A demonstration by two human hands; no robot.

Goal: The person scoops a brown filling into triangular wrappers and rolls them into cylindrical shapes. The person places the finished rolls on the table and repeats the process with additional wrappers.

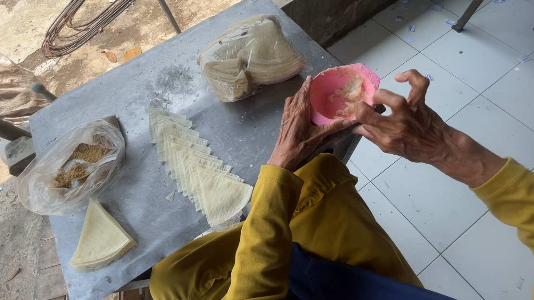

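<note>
Fingertips of the right hand (pixel 407 121) dip, loosely bunched, into pale paste inside the pink bowl (pixel 339 93); the remaining fingers curl apart above its rim. The left hand (pixel 299 126) wraps the bowl from below, tilting it toward the right hand, seemingly for easier reach. On the grey table (pixel 156 80), triangular wrappers (pixel 196 172) lie fanned in an overlapping row, edges exposed, beside a bag of brown filling (pixel 76 164) and bagged wrappers (pixel 250 57).

Both arms, in yellow sleeves, reached forward from the near right. The left hand (pixel 298 130) stood upright with its palm turned right, fingers curled in a cupping grip. The right hand (pixel 400 117) came in from the right, wrist bent, fingers spread and hooked, fingertips pointing left toward the other palm.
</note>
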